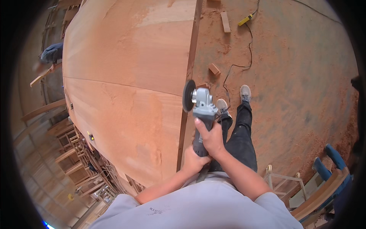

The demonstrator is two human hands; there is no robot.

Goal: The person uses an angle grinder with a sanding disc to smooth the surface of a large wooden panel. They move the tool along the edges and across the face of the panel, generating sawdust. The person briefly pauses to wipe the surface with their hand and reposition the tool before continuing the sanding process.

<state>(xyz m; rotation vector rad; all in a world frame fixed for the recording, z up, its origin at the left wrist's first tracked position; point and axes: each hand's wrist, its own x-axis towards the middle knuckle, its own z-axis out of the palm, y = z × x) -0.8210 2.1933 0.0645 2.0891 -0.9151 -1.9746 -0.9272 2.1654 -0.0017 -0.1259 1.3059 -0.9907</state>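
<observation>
An angle grinder point(204, 108) with a grey metal head and a dark body is held in front of me, at the right edge of a large wooden panel point(152, 53). Its black disc point(188, 95) stands on edge at the left of the head and overlaps the panel's border in view; whether they touch I cannot tell. My right hand point(212, 138) is wrapped round the middle of the body, thumb on top. Behind it, my left hand point(195, 161) grips the rear end. Reddish sawdust coats much of the panel.
A black cord point(250, 49) runs across the dusty floor from a yellow socket block point(245, 20). Wood blocks point(214, 69) lie by the panel. A yellow-black tape measure point(90, 136) rests at its left side. Beyond, another person point(52, 53) holds a wooden strip. A pale frame point(284, 181) stands lower right.
</observation>
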